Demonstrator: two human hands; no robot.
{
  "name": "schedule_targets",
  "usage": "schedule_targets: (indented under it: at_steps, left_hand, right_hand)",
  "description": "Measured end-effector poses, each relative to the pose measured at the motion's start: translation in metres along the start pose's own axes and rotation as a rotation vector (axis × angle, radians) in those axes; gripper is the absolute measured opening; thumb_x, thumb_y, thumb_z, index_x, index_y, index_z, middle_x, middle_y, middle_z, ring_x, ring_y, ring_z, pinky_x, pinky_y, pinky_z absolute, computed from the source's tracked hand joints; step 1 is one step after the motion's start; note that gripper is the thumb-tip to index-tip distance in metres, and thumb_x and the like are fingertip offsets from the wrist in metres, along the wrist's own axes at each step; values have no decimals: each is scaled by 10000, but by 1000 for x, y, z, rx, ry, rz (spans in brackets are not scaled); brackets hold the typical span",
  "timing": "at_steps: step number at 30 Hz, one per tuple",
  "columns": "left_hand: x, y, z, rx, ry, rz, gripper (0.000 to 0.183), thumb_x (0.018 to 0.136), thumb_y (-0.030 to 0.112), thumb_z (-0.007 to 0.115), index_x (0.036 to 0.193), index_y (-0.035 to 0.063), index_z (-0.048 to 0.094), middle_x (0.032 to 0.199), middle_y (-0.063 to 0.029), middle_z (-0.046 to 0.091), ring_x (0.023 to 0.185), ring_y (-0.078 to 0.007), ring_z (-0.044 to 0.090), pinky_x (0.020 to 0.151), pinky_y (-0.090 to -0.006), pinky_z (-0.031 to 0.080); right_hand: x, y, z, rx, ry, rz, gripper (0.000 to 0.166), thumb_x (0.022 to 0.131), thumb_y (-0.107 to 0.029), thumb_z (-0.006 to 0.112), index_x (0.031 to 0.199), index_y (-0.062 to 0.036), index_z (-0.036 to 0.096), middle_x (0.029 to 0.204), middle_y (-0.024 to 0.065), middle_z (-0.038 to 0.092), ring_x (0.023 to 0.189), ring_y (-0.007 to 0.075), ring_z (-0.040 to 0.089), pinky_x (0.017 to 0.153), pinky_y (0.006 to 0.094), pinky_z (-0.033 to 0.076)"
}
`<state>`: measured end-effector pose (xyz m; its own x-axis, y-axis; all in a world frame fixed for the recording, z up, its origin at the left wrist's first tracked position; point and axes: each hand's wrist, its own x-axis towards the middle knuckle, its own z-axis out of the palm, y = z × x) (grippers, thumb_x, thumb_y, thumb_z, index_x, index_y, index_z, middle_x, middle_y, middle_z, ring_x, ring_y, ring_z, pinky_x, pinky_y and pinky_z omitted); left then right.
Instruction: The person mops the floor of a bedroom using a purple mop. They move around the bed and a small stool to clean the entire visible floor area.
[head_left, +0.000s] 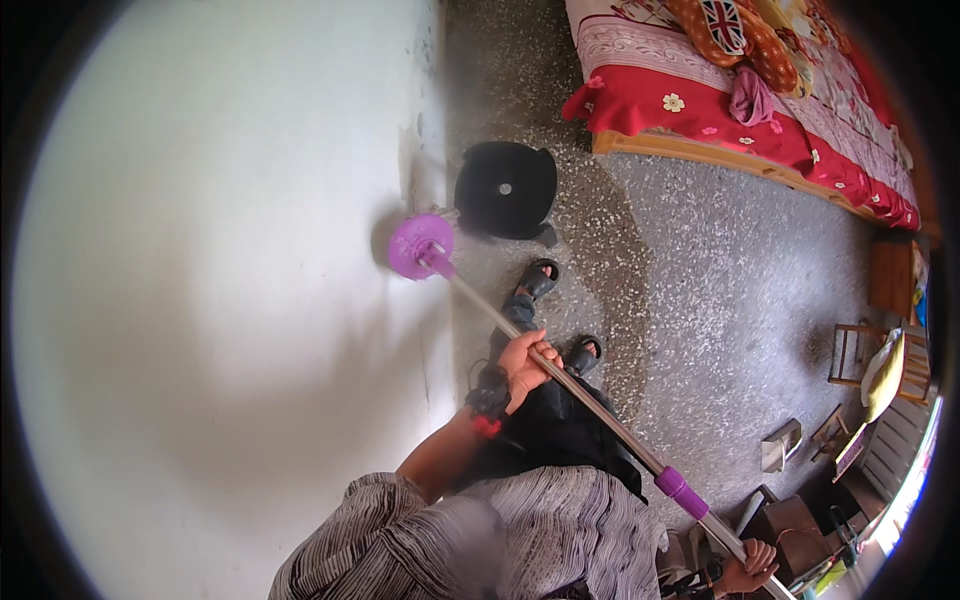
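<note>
A spin mop with a round purple head (411, 247) and a steel telescopic pole (600, 415) runs diagonally across the head view. My left hand (527, 367) is wrapped around the middle of the pole, and a dark band circles that wrist. At the lower right, my right hand (748, 568) grips the pole's upper end, beyond a purple collar (681, 493). The mop head is at the lower part of a white wall (225, 300); a little pale fringe shows behind the disc. Whether it presses on the wall, I cannot tell.
A black stool-like object (506, 206) stands on the speckled floor (720, 300) close to the mop head. Beyond it is a bed (697, 97) with red floral bedding. A wooden chair (851, 356) with a cushion, a dustpan (781, 447) and brown furniture (795, 536) are at the right.
</note>
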<state>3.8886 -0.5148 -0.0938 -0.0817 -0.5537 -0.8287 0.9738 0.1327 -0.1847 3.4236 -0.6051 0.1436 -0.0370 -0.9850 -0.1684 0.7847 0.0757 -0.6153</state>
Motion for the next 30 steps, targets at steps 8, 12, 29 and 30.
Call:
schedule_targets:
  at_steps: [8,12,29,30]
  left_hand:
    - [29,13,-34,-41,107,-84,218,825,143,564,650,94,444,575,-16,470,560,-184,498,630,-396,438]
    - [32,26,-35,-11,148,28,197,818,135,564,667,64,460,589,-70,492,587,-220,518,651,-402,444]
    - [153,125,-72,794,216,392,355,752,231,638,1060,110,508,877,-87,513,751,-189,523,662,-342,479]
    - [169,135,-78,817,226,439,387,733,229,651,1075,114,512,858,-90,514,721,-182,517,625,-332,490]
  right_hand:
    - [3,25,76,-103,87,23,284,796,-234,515,574,-160,355,488,-25,310,475,114,313,572,285,308]
    - [11,56,114,-238,73,8,265,811,-256,475,594,-148,366,527,-21,319,509,128,318,586,302,313]
    - [43,238,238,-581,-343,280,238,836,-216,482,667,-74,391,679,46,407,684,180,447,896,385,342]
    - [44,246,248,-611,-268,224,238,836,-186,461,638,-94,365,641,32,360,636,169,402,827,375,338]
